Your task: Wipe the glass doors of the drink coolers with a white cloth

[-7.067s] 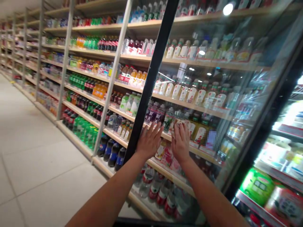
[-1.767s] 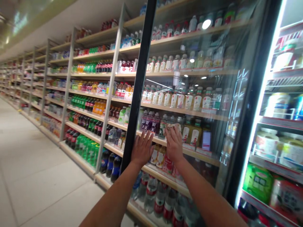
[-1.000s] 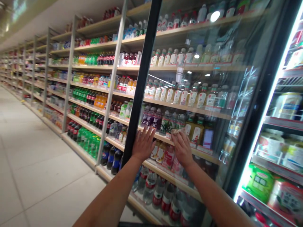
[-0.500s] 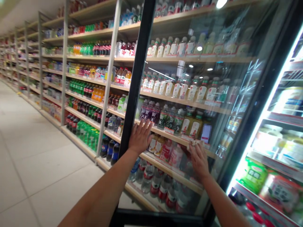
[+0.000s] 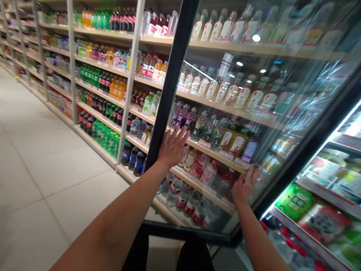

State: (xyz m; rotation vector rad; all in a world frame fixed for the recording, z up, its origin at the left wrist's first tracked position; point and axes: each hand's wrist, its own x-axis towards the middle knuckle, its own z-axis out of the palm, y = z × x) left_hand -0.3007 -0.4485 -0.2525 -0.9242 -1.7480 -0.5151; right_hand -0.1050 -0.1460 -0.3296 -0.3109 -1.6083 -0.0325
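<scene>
A glass cooler door (image 5: 208,210) with a black frame stands swung outward in front of me. My left hand (image 5: 173,146) lies flat with spread fingers on the glass, by the left upright of the door frame (image 5: 169,94). On the lower right part of the pane, my right hand (image 5: 245,186) presses a crumpled whitish cloth (image 5: 256,169) against the glass. The cloth is mostly hidden under the fingers and looks blurred. Bottled drinks (image 5: 207,128) on shelves show through the pane.
Wooden shelves (image 5: 98,90) of bottles run away to the left along a pale tiled floor (image 5: 70,192). At right is the lit cooler interior with green packs (image 5: 295,201) and red-capped bottles (image 5: 290,241). My dark-clothed legs (image 5: 194,256) are below the door's bottom edge.
My right hand has slid the cloth to the right across the glass. My left hand stays against the door's left side. The view has tilted downward, showing my legs.
</scene>
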